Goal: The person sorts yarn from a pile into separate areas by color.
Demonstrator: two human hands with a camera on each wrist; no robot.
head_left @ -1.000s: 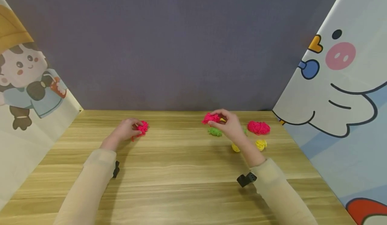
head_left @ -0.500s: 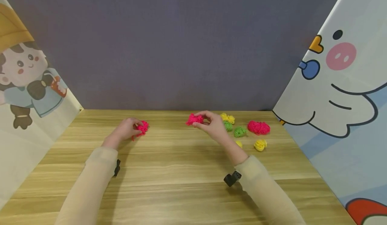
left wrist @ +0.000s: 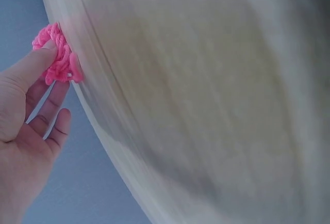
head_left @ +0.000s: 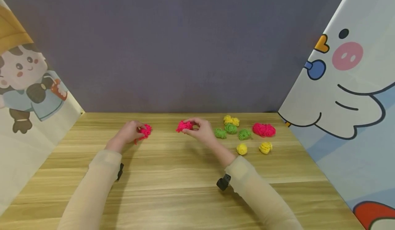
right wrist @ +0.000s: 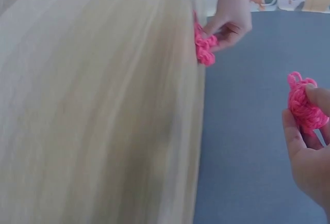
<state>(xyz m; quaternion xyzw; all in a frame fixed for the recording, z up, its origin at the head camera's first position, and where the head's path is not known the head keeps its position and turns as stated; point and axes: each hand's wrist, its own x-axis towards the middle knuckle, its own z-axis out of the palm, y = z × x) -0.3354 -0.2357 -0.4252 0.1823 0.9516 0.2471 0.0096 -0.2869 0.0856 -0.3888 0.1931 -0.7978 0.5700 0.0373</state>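
At the left of the table my left hand (head_left: 129, 132) pinches a pink yarn bundle (head_left: 146, 130) between thumb and fingers. A short strand trails from it onto the wood. In the left wrist view this pink bundle (left wrist: 58, 59) sits right at the table surface. My right hand (head_left: 202, 131) holds a second pink yarn bundle (head_left: 184, 126) near the back middle, by thumb and fingertips. The right wrist view shows that bundle (right wrist: 304, 102) raised off the table, loops sticking out, with the left hand (right wrist: 233, 20) and its yarn beyond.
On the right lie a larger pink yarn bundle (head_left: 264, 130), several green yarn balls (head_left: 230, 128), a yellow bundle (head_left: 231, 120) at the back and two yellow balls (head_left: 242, 149) in front. A grey panel (head_left: 185, 51) rises behind the wooden table (head_left: 172, 188), with printed panels at both sides.
My right hand has moved left with its pink yarn bundle, away from the green and yellow balls, uncovering them. The left hand has stayed on its yarn.
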